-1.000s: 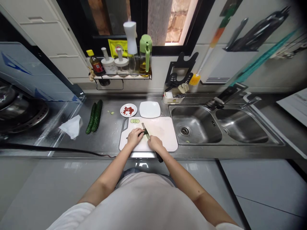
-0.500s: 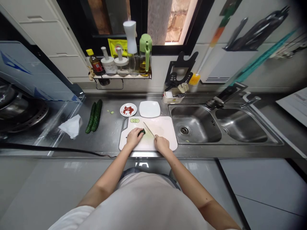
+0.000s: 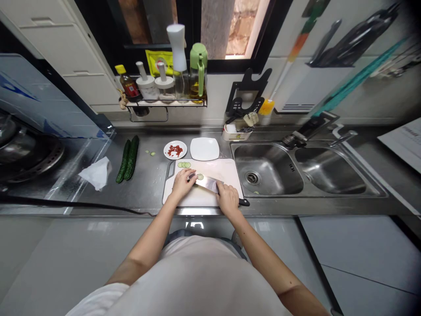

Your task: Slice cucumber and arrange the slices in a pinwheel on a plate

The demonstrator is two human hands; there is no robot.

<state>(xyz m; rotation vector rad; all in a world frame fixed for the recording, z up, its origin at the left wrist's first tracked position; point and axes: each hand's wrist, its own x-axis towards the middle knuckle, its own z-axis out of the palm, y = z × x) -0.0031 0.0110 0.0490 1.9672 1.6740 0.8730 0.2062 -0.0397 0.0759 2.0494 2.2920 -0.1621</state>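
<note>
My right hand [image 3: 228, 199] is wrapped round the handle of a kitchen knife [image 3: 208, 183]. The blade is turned broad side up and points left across the white cutting board [image 3: 230, 169]. A pale cucumber slice [image 3: 200, 176] lies on the blade near its tip. My left hand [image 3: 183, 184] is closed at the blade's tip, fingertips by the slice; the dark cucumber piece it grips is mostly hidden under the fingers. Several cut cucumber slices [image 3: 184, 165] overlap at the board's upper left.
Behind the board stand a plate [image 3: 166, 154] of chopped red pieces and a white square plate [image 3: 204, 149]. Two whole cucumbers [image 3: 127, 160] and a crumpled white tissue [image 3: 96, 174] lie left. A double sink [image 3: 269, 171] is right. A seasoning rack [image 3: 167, 104] hangs above.
The knife has swung from pointing away, edge down, to lying broad side up toward my left hand, with a cucumber slice on it. My right hand has shifted right.
</note>
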